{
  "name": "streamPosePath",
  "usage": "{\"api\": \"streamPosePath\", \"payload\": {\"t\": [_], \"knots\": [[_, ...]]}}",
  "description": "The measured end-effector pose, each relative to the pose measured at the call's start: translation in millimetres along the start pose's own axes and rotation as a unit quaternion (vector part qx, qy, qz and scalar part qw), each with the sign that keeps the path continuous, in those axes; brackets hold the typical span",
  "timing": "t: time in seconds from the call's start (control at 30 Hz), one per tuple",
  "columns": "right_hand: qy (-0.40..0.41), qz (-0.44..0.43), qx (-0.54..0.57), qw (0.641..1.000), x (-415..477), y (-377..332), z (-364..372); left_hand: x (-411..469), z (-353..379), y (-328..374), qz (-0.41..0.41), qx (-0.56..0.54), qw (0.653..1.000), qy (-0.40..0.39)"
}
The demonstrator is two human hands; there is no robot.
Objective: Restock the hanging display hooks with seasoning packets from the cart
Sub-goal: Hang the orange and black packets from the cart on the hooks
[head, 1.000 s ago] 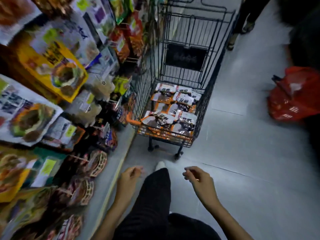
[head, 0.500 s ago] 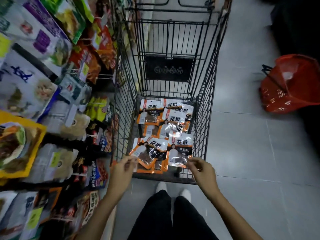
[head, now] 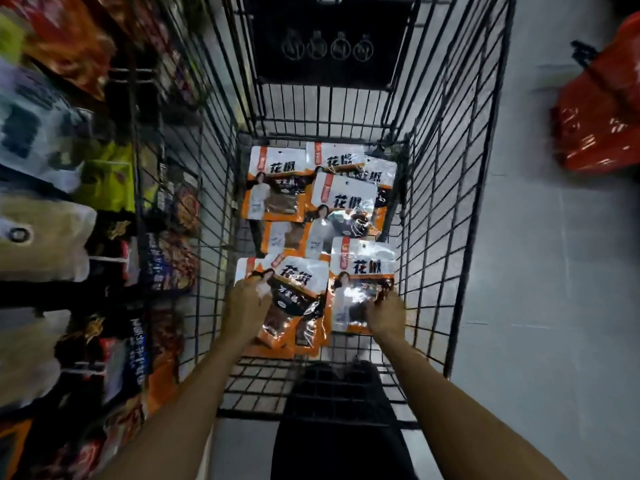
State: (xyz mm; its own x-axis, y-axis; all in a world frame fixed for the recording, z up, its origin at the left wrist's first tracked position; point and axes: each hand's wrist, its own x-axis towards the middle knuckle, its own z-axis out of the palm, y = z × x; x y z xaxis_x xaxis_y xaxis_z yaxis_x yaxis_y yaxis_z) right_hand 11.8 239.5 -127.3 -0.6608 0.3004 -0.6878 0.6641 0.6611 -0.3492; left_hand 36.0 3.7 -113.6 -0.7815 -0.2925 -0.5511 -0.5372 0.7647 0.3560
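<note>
At the near end of the cart (head: 433, 202) floor, the fingers (head: 250, 285) of the left hand (head: 244, 306) bend down over the upper left corner of the near-left packet (head: 299, 289). Their tips are smeared and partly lost behind the knuckles, so I cannot tell whether they pinch the packet or only touch it. The right hand (head: 387, 315) mirrors this by the right wall: its fingers (head: 381, 296) curl at the right edge of the near-right packet (head: 360, 271), and glare on the plastic hides whether they have closed on it. Both hands show their backs to the camera, wrists straight. The forearms reach in over the near wall and are cut off by the bottom edge.

More seasoning packets (head: 343, 195), white and orange with dark contents, lie overlapping from the near end to the far wall of the cart floor. Several are half buried, so their number is unclear. One at the near left corner shows only a sliver beside the left hand. A black panel (head: 329, 43) hangs on the far wall, its round symbols too dim to read.

Left of the cart the hanging display (head: 104, 174) is badly blurred, and hooks and labels cannot be made out. Dark trouser legs (head: 339, 438) show through the near wire wall. A red basket (head: 602, 109) on the floor (head: 536, 306) is clipped by the right edge.
</note>
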Motion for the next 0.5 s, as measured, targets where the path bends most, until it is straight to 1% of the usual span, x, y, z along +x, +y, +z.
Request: {"api": "streamPosePath", "payload": {"t": [0.03,0.1,0.2,0.27,0.37,0.43,0.5], "knots": [[0.007,0.018,-0.028,0.999,5.5,0.4,7.6,6.1,6.3,-4.0,-0.006,0.022,1.000,0.002],[0.015,0.053,-0.065,0.996,10.4,-1.2,20.4,11.3,15.6,-8.1,-0.031,0.029,0.999,0.012],[0.034,0.062,-0.128,0.989,13.7,-3.8,33.9,14.8,26.6,-7.6,-0.038,0.074,0.997,-0.003],[0.032,0.060,-0.162,0.984,14.4,-2.8,40.5,15.0,28.5,-4.0,-0.055,0.090,0.994,-0.011],[0.033,0.052,-0.169,0.984,14.2,-0.7,46.2,11.4,26.2,1.6,-0.108,0.096,0.989,-0.028],[0.044,0.052,-0.161,0.985,13.9,0.0,46.4,9.4,23.3,4.2,-0.153,0.073,0.985,-0.038],[0.048,0.059,-0.150,0.986,13.7,-0.7,46.0,10.1,21.5,5.8,-0.180,0.040,0.982,-0.041]]}}
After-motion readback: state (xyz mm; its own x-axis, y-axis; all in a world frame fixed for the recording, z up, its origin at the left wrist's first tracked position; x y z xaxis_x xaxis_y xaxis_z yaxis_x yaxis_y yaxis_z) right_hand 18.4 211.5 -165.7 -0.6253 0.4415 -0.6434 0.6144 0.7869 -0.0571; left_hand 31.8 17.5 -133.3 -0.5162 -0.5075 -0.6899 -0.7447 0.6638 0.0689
